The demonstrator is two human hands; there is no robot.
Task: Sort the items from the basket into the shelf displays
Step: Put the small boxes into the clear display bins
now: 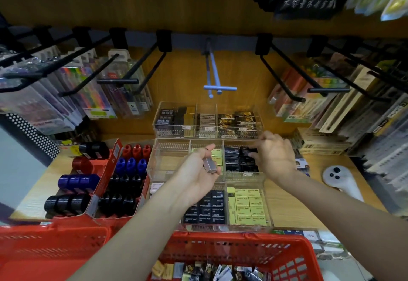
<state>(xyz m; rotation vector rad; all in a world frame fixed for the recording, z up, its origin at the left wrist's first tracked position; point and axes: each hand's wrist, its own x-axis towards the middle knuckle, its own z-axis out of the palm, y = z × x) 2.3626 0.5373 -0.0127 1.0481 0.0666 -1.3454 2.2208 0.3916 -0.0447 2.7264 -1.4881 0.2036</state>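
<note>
Person's standing at a stationery shelf with a red basket (293,256) right below their arms, and there's a jumble of small packaged erasers (209,269) piled in the bottom of it. Left hand (198,170) is palm-up over the clear trays, fingers curled loosely around a small grey box (210,165) that sits on end in the palm, thumb up beside it. Right hand (272,153) is further right and a bit farther in, back of the hand up, fingers bent and pinching a black pack (251,150) at the right-hand compartment of the middle tray (242,175), which is full of black packs. So the hands are apart, each with its own item. The middle tray's left compartment (170,159) looks bare, and yellow-green packs show in the centre one just behind the left hand. The near tray (267,210) has black packs on the left and yellow ones (247,205) on the right. The far tray (207,124) holds dark and gold-printed boxes. Off to the left there's a red cardboard display (103,183) with red, blue and black sharpeners in rows. A white controller (340,181) lies on the wooden shelf at the right. Pen packs (66,95) hang on black hooks at the far left, more packs at the far right.
</note>
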